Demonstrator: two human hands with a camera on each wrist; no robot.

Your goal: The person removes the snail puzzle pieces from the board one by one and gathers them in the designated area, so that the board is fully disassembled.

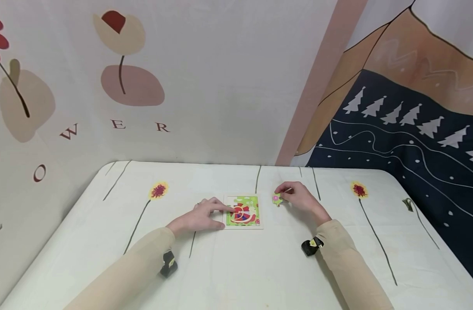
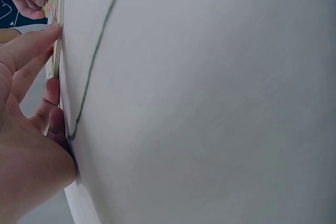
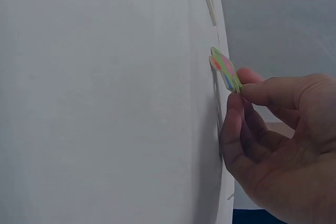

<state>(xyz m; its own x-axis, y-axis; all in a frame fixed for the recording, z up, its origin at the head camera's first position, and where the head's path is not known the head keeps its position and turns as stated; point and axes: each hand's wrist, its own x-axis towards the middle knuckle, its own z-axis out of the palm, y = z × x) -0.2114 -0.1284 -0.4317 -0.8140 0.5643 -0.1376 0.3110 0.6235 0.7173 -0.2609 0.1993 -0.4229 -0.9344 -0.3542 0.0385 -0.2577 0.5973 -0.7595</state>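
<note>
A square jigsaw puzzle board (image 1: 243,212) with a pale border and a red, white and purple picture on green lies flat on the table. My left hand (image 1: 203,215) rests at its left side, index finger stretched onto the picture and thumb by the lower left edge. Beyond the board's right side, my right hand (image 1: 297,197) pinches a green puzzle piece (image 1: 277,198) with a pink spot between thumb and fingers. The right wrist view shows that thin piece (image 3: 227,70) held tilted near the table surface, with red and blue patches too.
The white tablecloth (image 1: 236,271) has printed flowers and stems. Behind the table hangs a pale printed cloth (image 1: 221,86), and a dark one with trees (image 1: 399,142) hangs at the right. A black wrist camera (image 1: 311,247) sits by the right sleeve, another (image 1: 168,264) by the left.
</note>
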